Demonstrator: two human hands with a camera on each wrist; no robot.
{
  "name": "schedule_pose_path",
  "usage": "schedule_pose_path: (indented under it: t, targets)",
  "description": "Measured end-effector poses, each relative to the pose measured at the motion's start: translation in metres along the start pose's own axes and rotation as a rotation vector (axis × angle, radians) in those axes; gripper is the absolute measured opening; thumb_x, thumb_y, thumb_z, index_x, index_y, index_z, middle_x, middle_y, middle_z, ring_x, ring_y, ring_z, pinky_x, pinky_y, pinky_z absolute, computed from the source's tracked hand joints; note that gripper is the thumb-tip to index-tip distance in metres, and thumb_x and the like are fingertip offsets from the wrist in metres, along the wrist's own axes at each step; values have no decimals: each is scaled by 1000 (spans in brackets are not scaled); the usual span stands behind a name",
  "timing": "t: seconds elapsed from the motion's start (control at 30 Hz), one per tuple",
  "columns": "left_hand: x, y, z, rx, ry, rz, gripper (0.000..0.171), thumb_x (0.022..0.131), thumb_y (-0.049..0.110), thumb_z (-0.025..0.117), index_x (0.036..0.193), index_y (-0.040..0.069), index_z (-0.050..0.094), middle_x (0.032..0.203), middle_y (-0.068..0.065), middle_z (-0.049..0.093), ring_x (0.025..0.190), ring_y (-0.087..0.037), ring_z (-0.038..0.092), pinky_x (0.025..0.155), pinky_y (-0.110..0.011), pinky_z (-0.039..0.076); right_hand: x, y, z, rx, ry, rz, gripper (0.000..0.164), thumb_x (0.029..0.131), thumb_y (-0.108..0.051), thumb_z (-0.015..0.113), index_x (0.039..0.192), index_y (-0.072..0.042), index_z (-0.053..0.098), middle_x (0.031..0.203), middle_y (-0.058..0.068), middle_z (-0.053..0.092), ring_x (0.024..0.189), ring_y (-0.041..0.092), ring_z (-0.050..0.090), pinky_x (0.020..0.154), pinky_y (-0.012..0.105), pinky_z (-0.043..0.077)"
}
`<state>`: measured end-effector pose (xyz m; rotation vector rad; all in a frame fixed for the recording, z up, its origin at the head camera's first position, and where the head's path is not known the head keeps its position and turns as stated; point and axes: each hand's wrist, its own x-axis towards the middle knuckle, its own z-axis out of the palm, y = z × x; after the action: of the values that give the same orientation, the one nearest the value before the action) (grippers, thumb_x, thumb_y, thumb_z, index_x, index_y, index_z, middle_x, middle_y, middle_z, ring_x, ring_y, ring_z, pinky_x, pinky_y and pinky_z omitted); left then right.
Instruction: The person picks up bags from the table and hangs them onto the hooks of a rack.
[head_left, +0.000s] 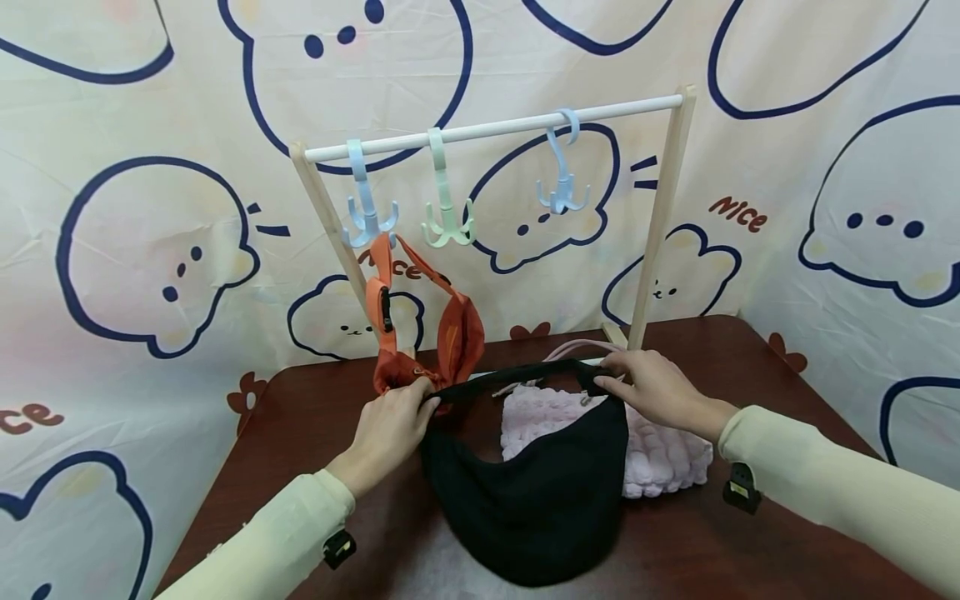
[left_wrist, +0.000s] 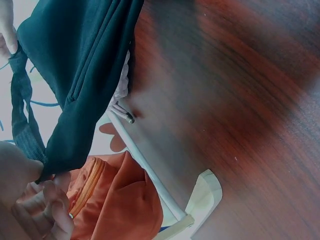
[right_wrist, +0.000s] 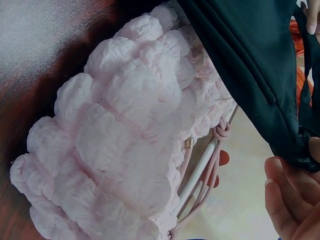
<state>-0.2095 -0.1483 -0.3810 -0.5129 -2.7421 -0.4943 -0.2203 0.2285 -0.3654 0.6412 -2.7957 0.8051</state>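
Observation:
Between both hands hangs a black shoulder bag point(head_left: 532, 492), its strap stretched across the top and its body sagging below. My left hand point(head_left: 393, 421) pinches the bag's left upper corner, where strap and body meet; the left wrist view shows thumb and fingers closed on the black fabric point(left_wrist: 75, 135). At the opposite corner, my right hand point(head_left: 652, 387) grips the bag by the strap end, thumb over the cloth in the right wrist view. Behind the bag lies a puffy pink bag point(right_wrist: 120, 125) with thin cord handles point(right_wrist: 212, 165), partly covered in the head view.
A rack with a white bar point(head_left: 510, 127) and wooden posts point(head_left: 660, 225) stands on the brown table point(head_left: 337, 517). From it hang two blue hooks point(head_left: 367, 208) point(head_left: 562, 187) and a green hook point(head_left: 446, 208). An orange bag point(head_left: 461, 333) hangs from the left blue one, close beyond my left hand.

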Motion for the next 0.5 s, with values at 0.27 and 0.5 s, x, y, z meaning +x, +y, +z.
schedule_pose_path:
  t: [0.27,0.5]
  targets:
    - [1,2,-2,-4,1,-6,8,99,22,67,96,15,64,68,4,60,54,-10,48,49,-29,37,-1,2,1,-6,14,21,17,97,-22,68,109,-12,75,94,5,76,78,12,69,63,30,53]
    - [5,3,-3,-19,6,5,8,99,22,66,96,15,63,66,4,57,52,-10,47,48,-28,36,0,3,1,8,23,32,15,97,-23,68,106,-14,75,94,4,78,80,15,72,70,37,57]
